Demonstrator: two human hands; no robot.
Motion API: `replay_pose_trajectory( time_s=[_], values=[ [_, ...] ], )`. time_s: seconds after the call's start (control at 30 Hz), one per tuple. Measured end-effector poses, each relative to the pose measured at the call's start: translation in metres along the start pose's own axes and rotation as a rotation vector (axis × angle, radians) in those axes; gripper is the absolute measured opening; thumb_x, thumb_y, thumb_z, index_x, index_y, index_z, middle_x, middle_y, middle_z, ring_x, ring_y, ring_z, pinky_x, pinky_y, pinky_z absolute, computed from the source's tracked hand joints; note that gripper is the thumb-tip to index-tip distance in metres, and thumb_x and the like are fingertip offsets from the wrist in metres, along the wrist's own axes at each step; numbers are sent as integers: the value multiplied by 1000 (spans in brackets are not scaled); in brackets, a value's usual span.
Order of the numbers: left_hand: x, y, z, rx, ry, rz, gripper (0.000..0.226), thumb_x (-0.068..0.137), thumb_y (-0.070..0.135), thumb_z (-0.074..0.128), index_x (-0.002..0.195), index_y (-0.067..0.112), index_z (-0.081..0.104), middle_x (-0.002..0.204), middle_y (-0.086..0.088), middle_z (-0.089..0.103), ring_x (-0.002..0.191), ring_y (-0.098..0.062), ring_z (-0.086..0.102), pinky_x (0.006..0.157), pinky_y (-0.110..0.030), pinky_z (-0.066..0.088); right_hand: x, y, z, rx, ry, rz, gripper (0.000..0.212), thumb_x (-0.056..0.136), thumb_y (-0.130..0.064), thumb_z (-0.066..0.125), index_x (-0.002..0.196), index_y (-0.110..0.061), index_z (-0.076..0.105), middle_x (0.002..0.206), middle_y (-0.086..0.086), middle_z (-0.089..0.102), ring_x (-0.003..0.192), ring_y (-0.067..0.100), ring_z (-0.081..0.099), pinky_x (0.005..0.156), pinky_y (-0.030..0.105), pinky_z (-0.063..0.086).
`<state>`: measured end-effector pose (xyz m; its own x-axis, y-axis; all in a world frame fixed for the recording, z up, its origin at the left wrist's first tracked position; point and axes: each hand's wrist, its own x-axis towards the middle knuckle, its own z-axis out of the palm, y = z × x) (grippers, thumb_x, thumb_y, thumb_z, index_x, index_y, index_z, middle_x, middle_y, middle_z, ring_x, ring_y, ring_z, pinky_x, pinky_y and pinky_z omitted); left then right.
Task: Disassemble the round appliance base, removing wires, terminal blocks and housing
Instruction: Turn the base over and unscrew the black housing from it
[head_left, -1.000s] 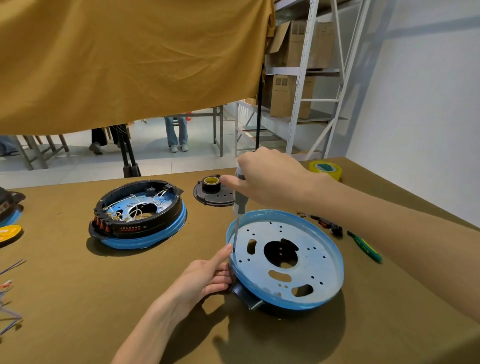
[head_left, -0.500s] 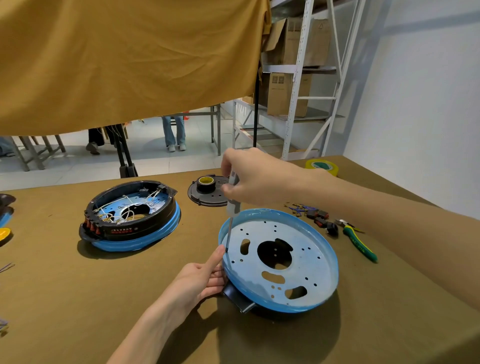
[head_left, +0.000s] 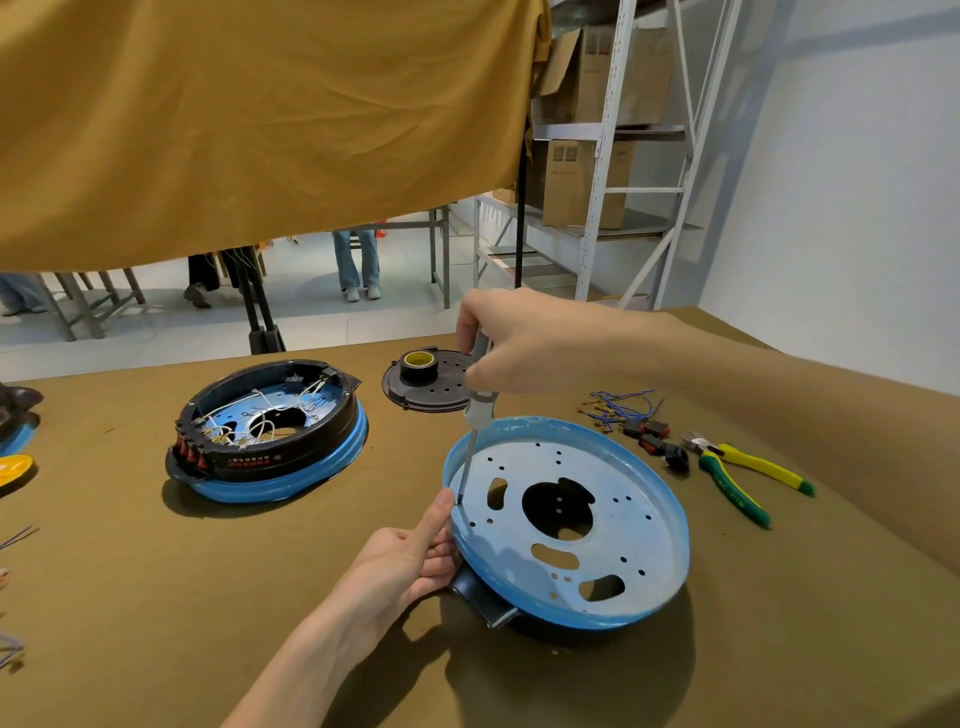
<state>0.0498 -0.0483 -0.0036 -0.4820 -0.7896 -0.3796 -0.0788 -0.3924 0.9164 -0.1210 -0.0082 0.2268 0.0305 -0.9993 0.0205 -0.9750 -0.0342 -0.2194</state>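
Right hand (head_left: 524, 348): fingers curled round the screwdriver (head_left: 478, 410) handle, shaft upright, tip at the left inner edge of the blue plate (head_left: 623, 519).
Left hand (head_left: 405, 561): fingers gripping the plate's left rim, thumb raised beside the tip.
Plate: tilted, on the table (head_left: 156, 597), front centre.
Second round base (head_left: 270, 431), wired: rear left.
Black disc (head_left: 426, 382) bearing tape roll (head_left: 420, 364): behind.
Pliers (head_left: 737, 478), switches (head_left: 654, 441): right.

no legible text on anything

Right hand (head_left: 524, 345) raised, grip curled closed, left hand (head_left: 410, 558) low, thumb extended, fingers curled under
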Motion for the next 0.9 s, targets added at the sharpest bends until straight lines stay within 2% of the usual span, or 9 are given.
replay_pose_trajectory(
  time_s=[0.13, 0.27, 0.37, 0.43, 0.53, 0.6, 0.73, 0.8, 0.9],
  values=[
    [1, -1, -2, 10, -11, 3, 84, 55, 74, 82, 100, 4, 76, 95, -12, 81, 89, -20, 79, 65, -21, 61, 2, 1, 12, -225, 177, -1, 46, 96, -62, 50, 104, -17, 51, 83, 1, 60, 71, 17, 58, 54, 34, 46],
    [0, -1, -1, 25, -3, 7, 85, 54, 76, 82, 100, 4, 76, 95, -12, 81, 88, -20, 79, 67, -21, 61, 6, 4, 12, -74, 141, -71, 24, 97, -38, 64, 107, -17, 57, 92, 2, 64, 80, 18, 63, 63, 31, 55],
    [-2, 0, 0, 38, -3, 16, 86, 57, 75, 77, 106, 4, 73, 94, -8, 81, 88, -17, 79, 68, -21, 61, 3, 2, 1, 195, -38, -78, 32, 88, -20, 75, 113, -26, 55, 96, -5, 65, 82, 9, 65, 57, 19, 52],
    [-2, 1, 1, 39, -2, 15, 86, 57, 75, 76, 105, 4, 72, 92, -8, 82, 86, -16, 79, 68, -21, 61, 3, 0, 3, 111, 5, -80, 28, 93, -36, 70, 114, -25, 55, 94, -4, 64, 81, 12, 64, 59, 23, 51],
    [-4, 3, 2, 47, 0, 13, 82, 58, 74, 75, 105, 7, 72, 91, -5, 82, 86, -15, 79, 67, -20, 60, 5, 0, 13, -226, 175, -35, 50, 98, -63, 47, 108, -15, 57, 88, 3, 64, 79, 22, 63, 68, 39, 56],
    [-4, 3, 2, 49, 1, 13, 83, 58, 74, 75, 105, 7, 72, 92, -5, 82, 87, -15, 79, 67, -20, 60, 7, 1, 15, -243, 201, -41, 48, 100, -57, 49, 106, -11, 61, 89, 7, 68, 80, 24, 66, 70, 41, 58],
    [-4, 3, 1, 44, 18, 8, 84, 56, 75, 77, 104, 5, 72, 91, -7, 82, 86, -16, 79, 66, -20, 60, 6, 3, 2, 98, -29, -39, 26, 94, -36, 67, 113, -24, 53, 95, -4, 63, 80, 9, 60, 60, 24, 48],
    [-4, 3, 2, 45, 18, 6, 84, 56, 75, 76, 105, 6, 72, 91, -5, 82, 86, -15, 79, 66, -20, 60, 7, 3, 1, 107, -45, -16, 34, 91, -45, 67, 114, -25, 51, 96, -5, 63, 80, 9, 60, 59, 26, 47],
    [-5, 3, 2, 47, 22, 7, 83, 56, 75, 76, 104, 7, 71, 89, -3, 82, 85, -13, 79, 64, -19, 59, 10, 2, 12, -162, 137, 12, 52, 91, -70, 52, 107, -20, 52, 87, 0, 63, 76, 17, 62, 65, 38, 56]
  ],
)
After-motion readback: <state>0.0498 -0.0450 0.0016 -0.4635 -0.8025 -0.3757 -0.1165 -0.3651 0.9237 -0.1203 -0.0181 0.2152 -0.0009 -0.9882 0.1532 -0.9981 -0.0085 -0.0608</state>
